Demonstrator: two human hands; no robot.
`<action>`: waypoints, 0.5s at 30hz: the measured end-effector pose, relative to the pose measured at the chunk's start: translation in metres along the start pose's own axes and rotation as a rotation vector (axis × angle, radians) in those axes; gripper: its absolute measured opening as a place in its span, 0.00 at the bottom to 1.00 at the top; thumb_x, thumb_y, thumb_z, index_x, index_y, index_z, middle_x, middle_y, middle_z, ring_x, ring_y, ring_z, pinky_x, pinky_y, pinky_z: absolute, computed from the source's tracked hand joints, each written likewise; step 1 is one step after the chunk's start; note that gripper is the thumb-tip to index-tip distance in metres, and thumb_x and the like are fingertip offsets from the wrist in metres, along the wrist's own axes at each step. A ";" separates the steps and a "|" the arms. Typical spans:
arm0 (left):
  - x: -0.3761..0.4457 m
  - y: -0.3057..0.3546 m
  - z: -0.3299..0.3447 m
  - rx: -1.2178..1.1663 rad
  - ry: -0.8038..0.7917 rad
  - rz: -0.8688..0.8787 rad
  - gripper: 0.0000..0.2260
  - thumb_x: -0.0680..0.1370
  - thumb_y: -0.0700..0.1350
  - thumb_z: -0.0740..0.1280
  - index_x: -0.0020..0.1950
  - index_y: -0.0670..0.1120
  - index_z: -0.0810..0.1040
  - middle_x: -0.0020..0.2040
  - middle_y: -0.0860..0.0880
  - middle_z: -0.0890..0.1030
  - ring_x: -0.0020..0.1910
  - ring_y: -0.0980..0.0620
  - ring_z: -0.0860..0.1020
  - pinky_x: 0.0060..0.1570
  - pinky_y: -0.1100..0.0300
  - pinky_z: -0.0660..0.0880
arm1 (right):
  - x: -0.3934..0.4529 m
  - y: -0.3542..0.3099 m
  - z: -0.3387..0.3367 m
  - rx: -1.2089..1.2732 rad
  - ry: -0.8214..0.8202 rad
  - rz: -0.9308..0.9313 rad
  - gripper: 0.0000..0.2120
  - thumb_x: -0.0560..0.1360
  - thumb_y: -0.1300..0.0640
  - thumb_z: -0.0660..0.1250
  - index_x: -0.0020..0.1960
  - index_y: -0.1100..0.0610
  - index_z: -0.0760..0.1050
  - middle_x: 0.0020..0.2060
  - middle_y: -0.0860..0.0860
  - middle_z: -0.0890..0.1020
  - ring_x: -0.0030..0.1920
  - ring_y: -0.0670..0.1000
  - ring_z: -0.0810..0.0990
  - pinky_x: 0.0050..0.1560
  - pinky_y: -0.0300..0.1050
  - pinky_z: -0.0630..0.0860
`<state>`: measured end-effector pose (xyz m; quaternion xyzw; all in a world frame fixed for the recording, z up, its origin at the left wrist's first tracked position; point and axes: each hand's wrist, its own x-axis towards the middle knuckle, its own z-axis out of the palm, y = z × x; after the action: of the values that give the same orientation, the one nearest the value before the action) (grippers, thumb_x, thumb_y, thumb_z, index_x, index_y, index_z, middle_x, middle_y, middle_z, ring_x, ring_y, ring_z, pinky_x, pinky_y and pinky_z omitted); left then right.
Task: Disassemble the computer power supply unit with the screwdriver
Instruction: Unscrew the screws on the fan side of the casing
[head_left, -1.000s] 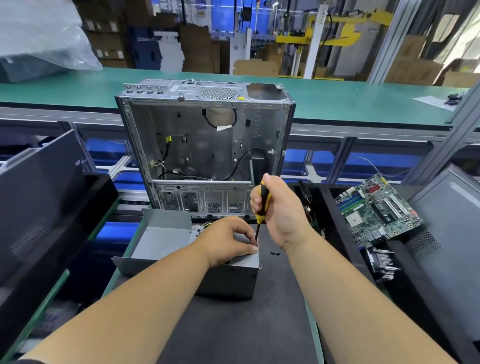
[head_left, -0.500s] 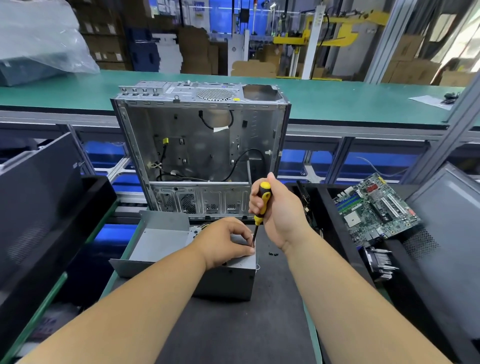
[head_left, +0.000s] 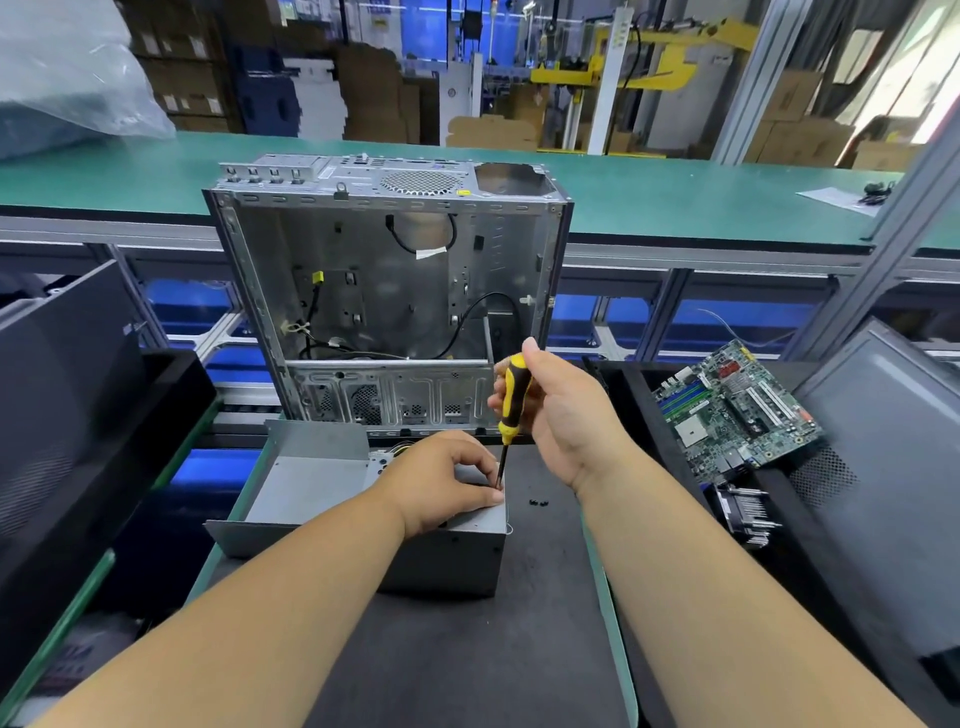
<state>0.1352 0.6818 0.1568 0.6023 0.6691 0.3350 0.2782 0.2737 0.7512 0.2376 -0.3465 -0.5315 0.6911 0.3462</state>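
On the dark worktop (head_left: 467, 649) of a warehouse line, before an open computer case (head_left: 384, 291), my left hand (head_left: 441, 483) grips the power supply unit (head_left: 363, 519) while my right hand (head_left: 561, 415) holds the screwdriver (head_left: 511, 405) slightly higher than before, tip at its corner.

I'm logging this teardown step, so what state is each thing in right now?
power supply unit: lying on the black mat, cover part open at left
screwdriver: near upright, tip down at the unit's top right corner
right hand: holds the screwdriver handle
left hand: rests on the unit, fingers pinched by the tip
computer case: upright, side open, gutted
motherboard: removed, lying at right
loose screws: on the mat
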 end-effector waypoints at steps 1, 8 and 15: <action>0.000 0.000 0.000 0.004 -0.001 -0.001 0.05 0.69 0.49 0.78 0.39 0.54 0.83 0.48 0.58 0.81 0.53 0.61 0.77 0.61 0.52 0.73 | 0.000 0.000 0.001 0.072 -0.010 0.018 0.22 0.84 0.47 0.55 0.42 0.60 0.77 0.31 0.51 0.78 0.34 0.50 0.76 0.44 0.45 0.75; 0.001 0.000 0.000 -0.013 -0.023 0.029 0.05 0.69 0.48 0.78 0.39 0.52 0.83 0.46 0.55 0.81 0.52 0.58 0.78 0.60 0.52 0.73 | -0.001 0.016 0.010 0.207 -0.136 -0.084 0.22 0.81 0.40 0.56 0.39 0.57 0.72 0.26 0.50 0.68 0.28 0.48 0.64 0.32 0.39 0.64; 0.000 -0.001 0.000 -0.019 -0.020 0.031 0.05 0.69 0.48 0.78 0.38 0.53 0.83 0.46 0.56 0.81 0.52 0.58 0.78 0.60 0.52 0.73 | -0.002 0.014 0.008 -0.003 -0.091 -0.113 0.15 0.78 0.44 0.63 0.43 0.55 0.71 0.35 0.50 0.78 0.36 0.50 0.76 0.45 0.46 0.75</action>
<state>0.1345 0.6821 0.1565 0.6135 0.6536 0.3392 0.2854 0.2665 0.7433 0.2253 -0.2845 -0.5664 0.6847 0.3597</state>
